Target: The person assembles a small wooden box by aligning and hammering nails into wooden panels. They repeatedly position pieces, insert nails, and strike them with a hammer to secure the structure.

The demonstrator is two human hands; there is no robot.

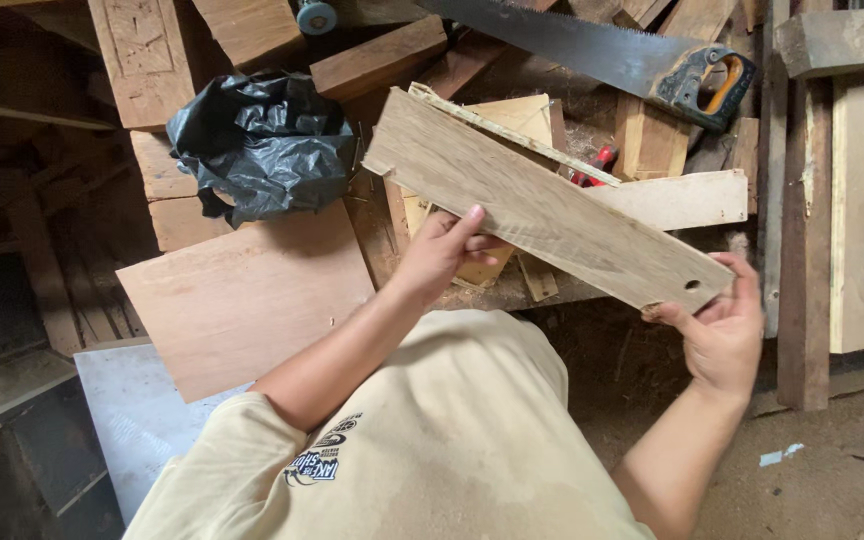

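I hold a long, weathered wooden board (542, 215) slanting from upper left to lower right in front of my chest. My left hand (442, 255) grips its lower edge near the middle, thumb on the face. At the lower right end my right hand (722, 330) holds the board from beneath, beside a small round hole (691, 285) in it. A thin strip (512, 130) hangs loose along the board's upper edge.
A hand saw (602, 50) with a black and orange handle lies at the top. To the left, a crumpled black plastic bag (262, 140) rests on wood blocks above a plywood sheet (247, 295). Offcuts pile up behind the board, and upright planks (857, 210) stand at right.
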